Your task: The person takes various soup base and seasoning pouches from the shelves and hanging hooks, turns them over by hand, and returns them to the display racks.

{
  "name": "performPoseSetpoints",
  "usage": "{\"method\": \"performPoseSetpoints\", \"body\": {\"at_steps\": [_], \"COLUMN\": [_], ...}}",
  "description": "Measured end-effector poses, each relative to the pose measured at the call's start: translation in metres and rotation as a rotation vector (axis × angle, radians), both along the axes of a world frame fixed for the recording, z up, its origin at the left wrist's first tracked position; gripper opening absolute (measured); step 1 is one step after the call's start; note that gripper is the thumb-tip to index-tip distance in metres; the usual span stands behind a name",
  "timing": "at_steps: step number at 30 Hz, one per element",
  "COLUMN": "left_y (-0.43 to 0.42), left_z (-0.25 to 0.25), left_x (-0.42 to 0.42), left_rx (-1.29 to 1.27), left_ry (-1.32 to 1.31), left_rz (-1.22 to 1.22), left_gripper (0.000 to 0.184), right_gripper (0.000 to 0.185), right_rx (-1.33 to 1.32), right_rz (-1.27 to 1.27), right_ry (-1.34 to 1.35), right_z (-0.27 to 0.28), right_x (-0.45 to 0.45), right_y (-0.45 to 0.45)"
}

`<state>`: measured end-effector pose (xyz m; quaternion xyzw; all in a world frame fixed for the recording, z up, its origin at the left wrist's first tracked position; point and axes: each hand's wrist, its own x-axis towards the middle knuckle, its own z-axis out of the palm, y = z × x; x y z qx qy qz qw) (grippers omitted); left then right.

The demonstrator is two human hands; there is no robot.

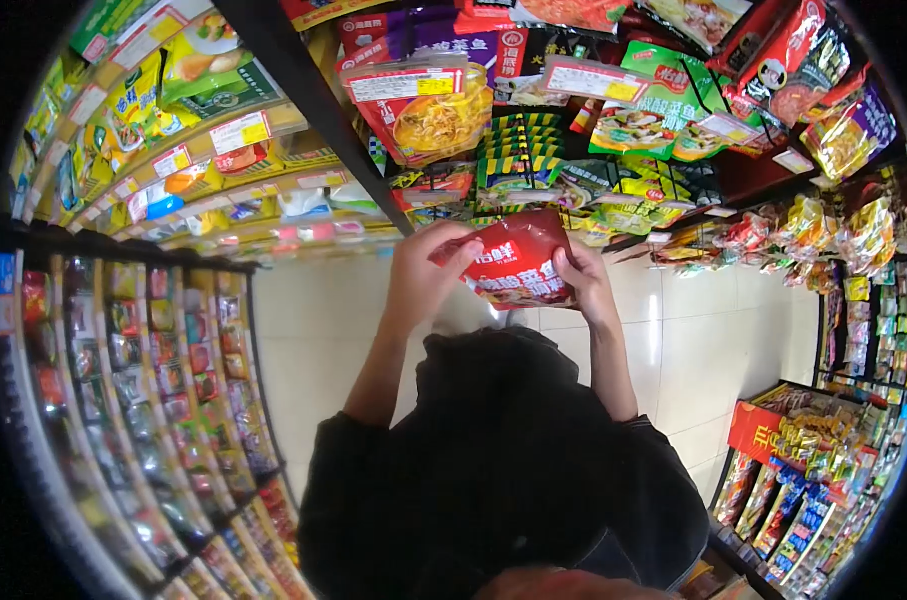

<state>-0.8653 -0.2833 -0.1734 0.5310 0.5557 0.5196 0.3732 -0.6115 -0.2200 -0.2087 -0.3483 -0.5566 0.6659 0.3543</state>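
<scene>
Red packet (518, 262), held at its two side edges: the left hand (431, 268) and the right hand (585, 280) each grasped one side, thumbs on the printed face. The packet lay between the hands, above the tiled floor (708, 335). Beyond the hands, hanging packets (435, 110) with price tags (405, 84) filled the rack; left of them, shelves (163, 385) carried rows of packaged goods.
</scene>
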Motion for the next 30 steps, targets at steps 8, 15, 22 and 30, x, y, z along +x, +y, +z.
{"method": "performPoseSetpoints", "body": {"at_steps": [8,15,22,30], "left_y": [0.092,0.187,0.210,0.196], "left_z": [0.015,0.045,0.051,0.064], "left_x": [0.013,0.019,0.023,0.029], "left_rx": [0.222,0.431,0.590,0.502], "left_ry": [0.125,0.222,0.146,0.205], "left_rz": [0.018,0.022,0.074,0.080], "left_gripper": [0.022,0.026,0.022,0.025], "right_gripper": [0.031,0.030,0.029,0.030], "right_rx": [0.256,0.357,0.361,0.455], "right_rz": [-0.108,-0.293,-0.327,-0.329], "right_ry": [-0.099,0.016,0.087,0.129], "right_z": [0.028,0.016,0.029,0.038], "right_x": [-0.006,-0.026,-0.028,-0.020], "right_y": [0.052,0.143,0.168,0.153]}}
